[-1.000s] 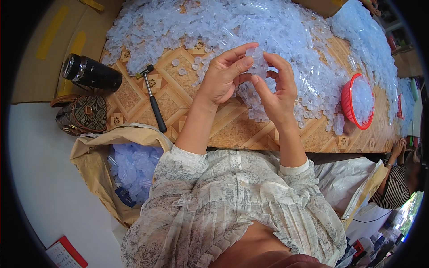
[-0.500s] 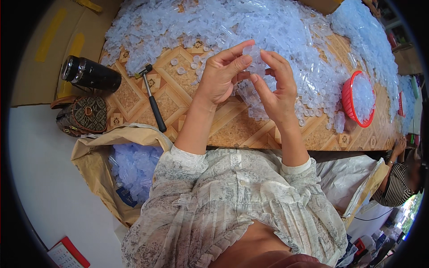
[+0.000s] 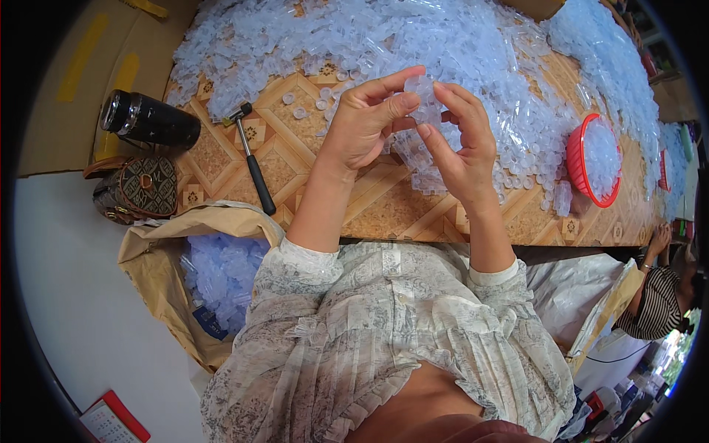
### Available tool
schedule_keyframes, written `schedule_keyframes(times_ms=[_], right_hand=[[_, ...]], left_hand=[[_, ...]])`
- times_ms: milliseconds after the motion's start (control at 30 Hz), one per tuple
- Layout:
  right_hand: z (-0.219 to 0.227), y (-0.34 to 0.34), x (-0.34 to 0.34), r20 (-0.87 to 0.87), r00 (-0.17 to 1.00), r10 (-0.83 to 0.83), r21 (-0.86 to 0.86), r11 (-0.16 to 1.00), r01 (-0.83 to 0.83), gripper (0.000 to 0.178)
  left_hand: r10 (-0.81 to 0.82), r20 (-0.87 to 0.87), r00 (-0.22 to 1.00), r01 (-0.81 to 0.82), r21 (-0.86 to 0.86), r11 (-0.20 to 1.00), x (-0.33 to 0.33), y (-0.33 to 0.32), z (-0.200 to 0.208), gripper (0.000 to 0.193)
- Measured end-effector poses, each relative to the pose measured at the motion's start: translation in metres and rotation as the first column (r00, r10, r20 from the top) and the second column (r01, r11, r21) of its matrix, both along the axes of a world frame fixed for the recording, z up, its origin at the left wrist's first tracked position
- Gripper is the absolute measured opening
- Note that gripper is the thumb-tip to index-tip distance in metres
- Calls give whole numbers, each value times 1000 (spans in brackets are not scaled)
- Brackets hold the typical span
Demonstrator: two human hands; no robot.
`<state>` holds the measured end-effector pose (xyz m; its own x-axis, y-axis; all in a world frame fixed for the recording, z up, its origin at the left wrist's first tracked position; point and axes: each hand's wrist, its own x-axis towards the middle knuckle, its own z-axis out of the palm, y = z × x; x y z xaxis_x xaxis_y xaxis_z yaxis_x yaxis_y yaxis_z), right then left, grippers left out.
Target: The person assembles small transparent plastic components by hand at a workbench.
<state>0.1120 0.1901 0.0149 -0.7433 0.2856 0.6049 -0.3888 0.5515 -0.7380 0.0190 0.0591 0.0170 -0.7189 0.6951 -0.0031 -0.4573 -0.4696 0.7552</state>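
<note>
Above the near part of the table, a small cluster of clear plastic pieces (image 3: 426,96) is held up between my two hands. My left hand (image 3: 371,118) pinches it from the left with thumb and index finger. From the right, the curled fingers and thumb of my right hand (image 3: 467,144) close round its other side. Where exactly each fingertip touches is hard to make out. Behind and below my hands spreads a large heap of clear plastic pieces (image 3: 295,33), with small round caps (image 3: 299,113) loose among them.
A hammer (image 3: 255,173) lies on the patterned table (image 3: 288,159), left of my arms. Further left are a black flask (image 3: 159,122) and a brown bag (image 3: 144,184). A paper sack (image 3: 159,295) of plastic pieces stands below. Rightward are a red basket (image 3: 576,166) and another person (image 3: 657,303).
My right hand has shifted very slightly to the right. The plastic cluster stays between both hands, and the left hand has barely moved.
</note>
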Motion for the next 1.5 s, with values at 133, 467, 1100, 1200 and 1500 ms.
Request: schedule_keyframes(times_ms=[133,467,1100,1200,1500], right_hand=[[5,-4,-1,19,999,-42,29,999,42,49],[-2,-1,-11,-98,970,-221,288,927,240,52],[26,-7,-61,471,867,163,36,978,-203,30],[-1,-25,-88,398,909,121,308,916,-256,19],[-32,-61,-93,362,917,167,705,595,-386,16]], left_hand=[[27,-20,999,-27,17,1000,2,2,0,39],[-66,126,990,62,41,997,7,4,18,41],[450,30,893,-445,221,868,-47,-70,-4,34],[471,41,881,-469,208,859,-49,-71,-7,42],[307,174,936,-344,258,903,-44,-76,-7,46]])
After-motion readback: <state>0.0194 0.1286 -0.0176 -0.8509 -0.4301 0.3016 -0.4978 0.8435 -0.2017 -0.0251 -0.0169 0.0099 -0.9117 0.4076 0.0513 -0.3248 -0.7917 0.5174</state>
